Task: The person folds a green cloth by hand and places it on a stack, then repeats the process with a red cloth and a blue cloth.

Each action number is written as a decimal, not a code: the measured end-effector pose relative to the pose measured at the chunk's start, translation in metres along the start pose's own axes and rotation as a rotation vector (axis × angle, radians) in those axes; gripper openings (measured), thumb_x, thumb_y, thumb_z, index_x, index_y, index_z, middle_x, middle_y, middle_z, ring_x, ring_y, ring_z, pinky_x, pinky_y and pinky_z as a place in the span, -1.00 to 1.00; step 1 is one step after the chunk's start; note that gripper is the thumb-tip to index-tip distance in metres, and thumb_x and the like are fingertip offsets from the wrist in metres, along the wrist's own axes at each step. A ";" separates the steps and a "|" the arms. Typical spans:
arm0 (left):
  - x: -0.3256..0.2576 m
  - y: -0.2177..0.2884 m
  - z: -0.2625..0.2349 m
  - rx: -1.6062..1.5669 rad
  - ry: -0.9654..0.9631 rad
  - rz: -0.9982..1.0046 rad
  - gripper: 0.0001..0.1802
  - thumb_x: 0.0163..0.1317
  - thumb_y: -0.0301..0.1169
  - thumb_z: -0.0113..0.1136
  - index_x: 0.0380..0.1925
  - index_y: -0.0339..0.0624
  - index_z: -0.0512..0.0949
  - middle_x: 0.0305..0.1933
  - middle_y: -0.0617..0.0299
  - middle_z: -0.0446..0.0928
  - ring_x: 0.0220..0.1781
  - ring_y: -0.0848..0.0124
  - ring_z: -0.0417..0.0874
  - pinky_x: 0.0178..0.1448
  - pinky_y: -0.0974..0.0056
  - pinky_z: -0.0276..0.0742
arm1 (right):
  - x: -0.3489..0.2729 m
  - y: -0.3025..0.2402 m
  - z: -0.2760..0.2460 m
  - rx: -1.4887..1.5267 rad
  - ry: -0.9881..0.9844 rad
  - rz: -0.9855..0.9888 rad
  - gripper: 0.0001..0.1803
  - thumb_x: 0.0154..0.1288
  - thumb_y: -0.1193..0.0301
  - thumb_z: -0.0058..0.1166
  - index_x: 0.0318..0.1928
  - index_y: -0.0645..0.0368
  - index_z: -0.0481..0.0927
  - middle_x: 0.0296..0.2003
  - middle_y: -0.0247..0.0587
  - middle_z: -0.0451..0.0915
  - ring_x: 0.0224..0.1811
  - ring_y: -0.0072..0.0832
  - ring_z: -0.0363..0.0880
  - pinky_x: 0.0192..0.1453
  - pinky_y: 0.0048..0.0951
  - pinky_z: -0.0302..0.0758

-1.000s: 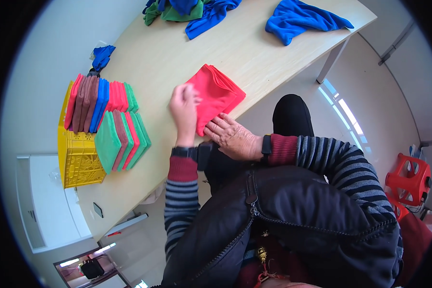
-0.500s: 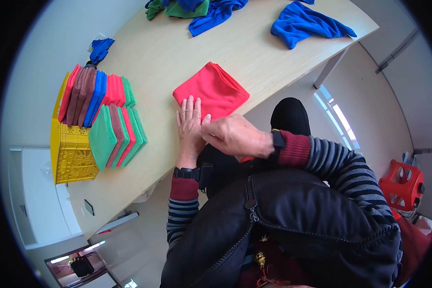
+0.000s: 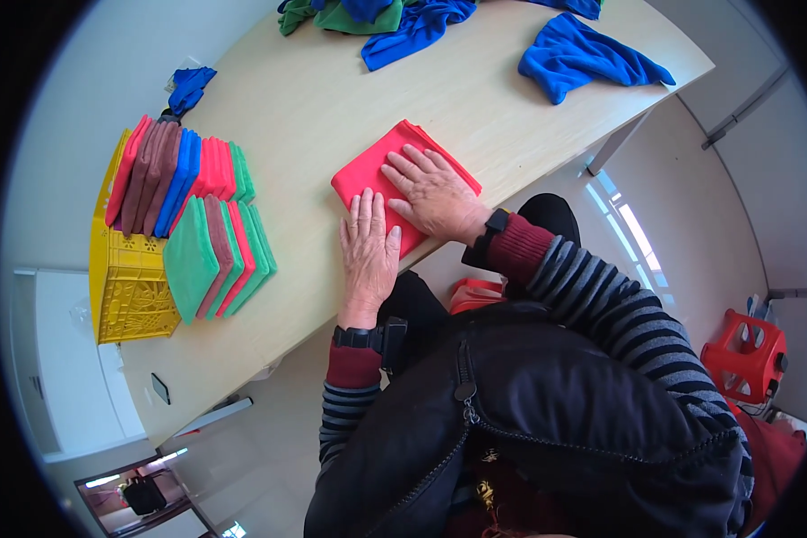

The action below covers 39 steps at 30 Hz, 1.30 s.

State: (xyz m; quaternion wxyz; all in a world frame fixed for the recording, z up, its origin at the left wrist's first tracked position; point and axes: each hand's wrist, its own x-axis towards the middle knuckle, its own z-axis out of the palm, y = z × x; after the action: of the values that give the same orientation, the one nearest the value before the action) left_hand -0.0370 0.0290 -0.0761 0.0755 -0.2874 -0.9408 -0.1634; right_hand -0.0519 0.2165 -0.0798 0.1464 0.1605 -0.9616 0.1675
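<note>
Your left hand [image 3: 368, 258] and right hand [image 3: 437, 199], laid flat on a red cloth [image 3: 375, 168], folded cloths [image 3: 191, 262] left of them

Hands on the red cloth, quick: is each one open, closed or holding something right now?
Left hand: open, resting partly on the folded red cloth.
Right hand: open, flat on it.

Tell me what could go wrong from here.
The folded red cloth lies near the edge of the table, so a push might slide it over. With the left hand and right hand both flat on it, uneven pressure could skew its layers. The flat dark device near the table's end might get knocked off.
</note>
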 end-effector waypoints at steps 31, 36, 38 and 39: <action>0.099 -0.109 -0.003 -0.560 0.045 -0.257 -0.75 0.34 -0.35 0.24 -0.06 -0.23 0.59 -0.11 0.20 0.67 -0.10 0.35 0.64 0.05 0.26 0.54 | 0.019 0.015 0.005 -0.141 0.001 0.024 -0.32 0.56 -0.05 -0.31 0.47 0.10 0.25 0.51 -0.14 0.18 0.59 -0.21 0.03 0.62 -0.12 -0.04; 0.065 -0.022 -0.029 -0.022 0.423 0.114 -0.73 0.16 -0.26 0.38 -0.21 -0.11 0.60 -0.22 0.13 0.58 -0.14 0.08 0.56 0.05 0.00 0.48 | 0.015 0.025 0.010 -0.152 0.029 0.049 -0.32 0.56 -0.07 -0.29 0.48 0.07 0.26 0.51 -0.16 0.19 0.59 -0.22 0.03 0.62 -0.11 -0.05; 0.024 0.018 -0.039 0.028 0.358 0.208 -0.69 0.11 -0.27 0.42 -0.18 -0.09 0.58 -0.17 0.14 0.52 -0.09 0.11 0.56 0.08 0.04 0.46 | 0.017 0.025 0.007 -0.136 0.011 0.039 -0.31 0.55 -0.09 -0.29 0.48 0.06 0.25 0.51 -0.16 0.19 0.59 -0.22 0.04 0.63 -0.10 -0.06; 0.011 0.029 -0.037 0.030 0.355 0.213 -0.69 0.11 -0.27 0.42 -0.18 -0.09 0.58 -0.17 0.14 0.52 -0.09 0.11 0.56 0.08 0.04 0.46 | 0.018 0.027 0.004 -0.128 -0.013 0.032 -0.30 0.55 -0.11 -0.29 0.48 0.05 0.25 0.50 -0.16 0.19 0.59 -0.22 0.04 0.63 -0.10 -0.07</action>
State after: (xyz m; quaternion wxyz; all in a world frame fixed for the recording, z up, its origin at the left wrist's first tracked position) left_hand -0.0273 0.0446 -0.0314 0.2612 -0.3509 -0.8792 -0.1886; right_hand -0.0788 0.2347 -0.0852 0.1473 0.1366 -0.9738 0.1066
